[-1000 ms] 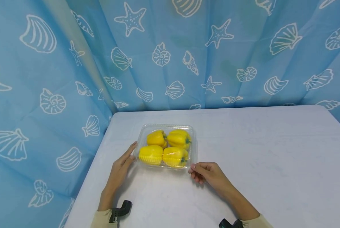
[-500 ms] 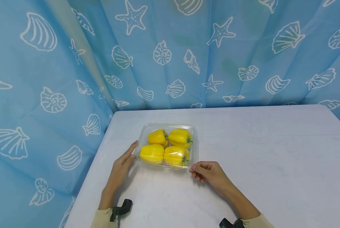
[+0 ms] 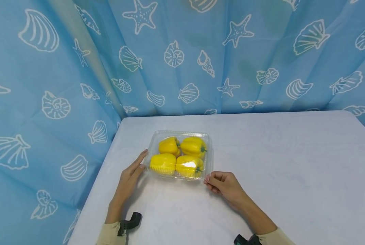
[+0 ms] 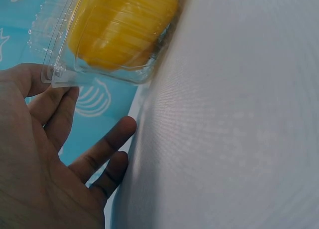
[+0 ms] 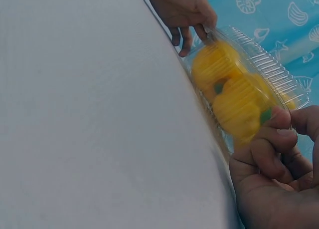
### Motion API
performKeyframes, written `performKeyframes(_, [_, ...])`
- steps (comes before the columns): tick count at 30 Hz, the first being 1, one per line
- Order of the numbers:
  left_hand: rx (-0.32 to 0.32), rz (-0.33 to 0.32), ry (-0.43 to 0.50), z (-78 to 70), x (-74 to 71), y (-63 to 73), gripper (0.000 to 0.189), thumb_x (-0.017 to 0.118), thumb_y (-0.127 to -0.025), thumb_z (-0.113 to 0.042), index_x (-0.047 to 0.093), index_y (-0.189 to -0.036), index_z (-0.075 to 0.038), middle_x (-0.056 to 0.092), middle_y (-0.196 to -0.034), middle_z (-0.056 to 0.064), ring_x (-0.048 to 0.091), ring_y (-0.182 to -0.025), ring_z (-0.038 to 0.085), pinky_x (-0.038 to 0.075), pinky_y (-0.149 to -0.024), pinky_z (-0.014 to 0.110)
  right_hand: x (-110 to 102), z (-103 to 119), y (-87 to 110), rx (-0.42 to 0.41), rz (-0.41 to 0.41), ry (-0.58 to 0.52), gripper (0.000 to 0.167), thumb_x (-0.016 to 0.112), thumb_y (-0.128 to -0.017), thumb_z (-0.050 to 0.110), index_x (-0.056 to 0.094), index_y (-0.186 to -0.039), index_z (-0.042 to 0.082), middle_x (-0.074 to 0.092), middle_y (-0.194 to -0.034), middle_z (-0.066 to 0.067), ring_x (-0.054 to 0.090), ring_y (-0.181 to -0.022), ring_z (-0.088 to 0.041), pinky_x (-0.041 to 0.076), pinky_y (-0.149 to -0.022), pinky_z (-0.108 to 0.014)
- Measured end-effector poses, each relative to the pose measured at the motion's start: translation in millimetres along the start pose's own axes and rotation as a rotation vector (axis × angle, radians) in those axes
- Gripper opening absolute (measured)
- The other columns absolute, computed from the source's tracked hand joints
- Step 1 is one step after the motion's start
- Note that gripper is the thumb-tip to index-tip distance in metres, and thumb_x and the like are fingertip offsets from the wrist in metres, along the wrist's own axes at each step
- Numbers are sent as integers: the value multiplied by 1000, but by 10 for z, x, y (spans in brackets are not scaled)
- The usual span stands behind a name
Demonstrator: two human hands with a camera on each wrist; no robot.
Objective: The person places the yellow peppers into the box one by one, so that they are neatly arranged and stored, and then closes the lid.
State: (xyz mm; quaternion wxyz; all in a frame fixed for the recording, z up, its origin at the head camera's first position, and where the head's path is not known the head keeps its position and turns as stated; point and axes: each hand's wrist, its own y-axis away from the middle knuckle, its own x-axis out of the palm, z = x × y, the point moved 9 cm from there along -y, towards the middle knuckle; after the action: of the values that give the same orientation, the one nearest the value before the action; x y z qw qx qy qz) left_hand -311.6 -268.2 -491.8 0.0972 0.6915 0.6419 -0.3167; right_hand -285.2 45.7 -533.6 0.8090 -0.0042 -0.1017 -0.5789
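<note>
A clear plastic clamshell container (image 3: 209, 154) sits on the white table, its lid down over several yellow bell peppers (image 3: 163, 162) with green stems. At its near left corner, my left hand (image 3: 128, 180) pinches the rim between thumb and fingers; the left wrist view shows the other fingers of that hand (image 4: 47, 164) spread below the rim. My right hand (image 3: 227, 188) pinches the near right corner with thumb and index finger. Its remaining fingers curl in, as the right wrist view of the hand (image 5: 274, 174) shows. Part of the far rim is hidden there.
The white-covered table (image 3: 286, 170) stretches right of the container. Behind it and along the left hangs a blue curtain (image 3: 182, 75) printed with shells and starfish. Black straps with camera mounts (image 3: 130, 223) sit on both wrists.
The whole head view has drifted slightly. Both hands keep their places at the container's corners, and the bell peppers stay where they were.
</note>
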Motion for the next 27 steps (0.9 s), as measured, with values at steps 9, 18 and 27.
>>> performKeyframes(9, [-33, -8, -5, -219, -32, 13, 45, 46, -107, -13, 44, -152, -14, 42, -156, -1, 35, -144, 17, 28, -114, 36, -11, 41, -11, -29, -29, -33, 18, 66, -95, 5, 66, -87, -11, 64, -75, -9, 51, -63, -8, 42, -56, -17])
performKeyframes(18, [-13, -9, 5, -215, -36, 22, 45, 45, -107, -14, 43, -153, -13, 40, -156, 2, 34, -144, 21, 27, -114, 34, -4, 29, -6, -13, -15, 13, 27, 68, -96, 15, 65, -89, -10, 62, -71, -5, 48, -60, -7, 40, -54, -18])
performKeyframes(27, [2, 1, 8, 29, 3, -1, 45, 44, -109, -24, 41, -153, -29, 39, -156, -12, 33, -144, 12, 26, -114, 30, -61, 54, 11, -59, -95, 143, 23, 68, -97, 17, 59, -104, -4, 57, -72, -7, 45, -61, -11, 38, -55, -22])
